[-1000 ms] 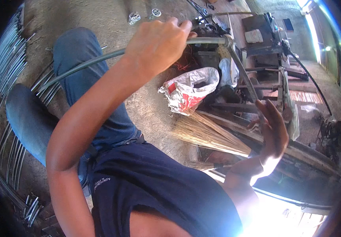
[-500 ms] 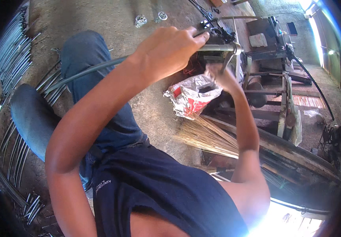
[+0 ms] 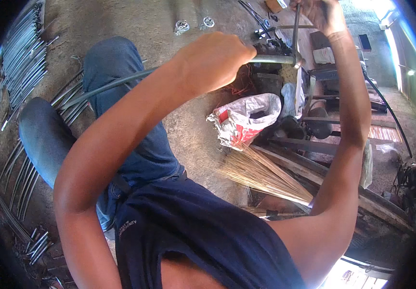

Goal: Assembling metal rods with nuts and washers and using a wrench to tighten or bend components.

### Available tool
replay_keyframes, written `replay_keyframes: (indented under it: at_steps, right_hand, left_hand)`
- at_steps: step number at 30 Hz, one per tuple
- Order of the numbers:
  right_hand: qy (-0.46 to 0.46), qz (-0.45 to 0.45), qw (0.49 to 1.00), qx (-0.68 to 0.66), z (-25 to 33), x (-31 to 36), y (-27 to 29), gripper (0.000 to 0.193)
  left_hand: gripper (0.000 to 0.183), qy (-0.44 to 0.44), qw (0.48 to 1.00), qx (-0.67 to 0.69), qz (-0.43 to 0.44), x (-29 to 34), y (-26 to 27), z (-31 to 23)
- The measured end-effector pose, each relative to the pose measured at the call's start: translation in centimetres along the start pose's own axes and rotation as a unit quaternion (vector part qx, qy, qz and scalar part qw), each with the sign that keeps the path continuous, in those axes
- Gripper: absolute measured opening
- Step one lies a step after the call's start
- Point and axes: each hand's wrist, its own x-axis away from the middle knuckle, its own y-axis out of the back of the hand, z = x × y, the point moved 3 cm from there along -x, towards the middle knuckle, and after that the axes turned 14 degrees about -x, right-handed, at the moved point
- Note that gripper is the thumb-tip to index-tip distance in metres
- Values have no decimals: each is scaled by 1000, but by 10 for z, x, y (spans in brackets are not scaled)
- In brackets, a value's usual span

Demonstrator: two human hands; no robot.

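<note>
My left hand [image 3: 213, 60] is closed round a long grey metal rod [image 3: 273, 59], which runs back past my forearm and over my knee. At the rod's far right end sits a metal fitting [image 3: 299, 61]. A thin metal bar [image 3: 295, 36] rises from that fitting. My right hand [image 3: 321, 17] is up at the top of the view, its fingers closed at the bar's upper end. Beneath the rod's right part is a dark metal device [image 3: 270, 48], partly hidden.
An open white and red sack [image 3: 246, 118] stands on the floor by a straw broom [image 3: 266, 173]. Many metal rods [image 3: 22, 67] lie at the left. Dark machine frames and beams [image 3: 386, 207] fill the right side. A small brown box [image 3: 275, 6] lies at the top.
My right hand has swung from below the rod to above it, and the bar now points up instead of down. My left hand keeps its grip. The view has shifted slightly.
</note>
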Motion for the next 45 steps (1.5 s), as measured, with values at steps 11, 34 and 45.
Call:
replay_keyframes:
  at_steps: [11, 34, 45]
  right_hand:
    - [209, 229, 951, -15, 79, 136, -64, 44]
    - [-39, 144, 885, 441, -151, 14, 52, 42]
    - [-20, 30, 989, -141, 21, -20, 22, 31]
  left_hand:
    - [6, -18, 998, 9, -64, 4, 2, 3]
    - [14, -18, 957, 268, 112, -3, 4, 5]
    - [3, -42, 974, 211, 74, -6, 3, 5]
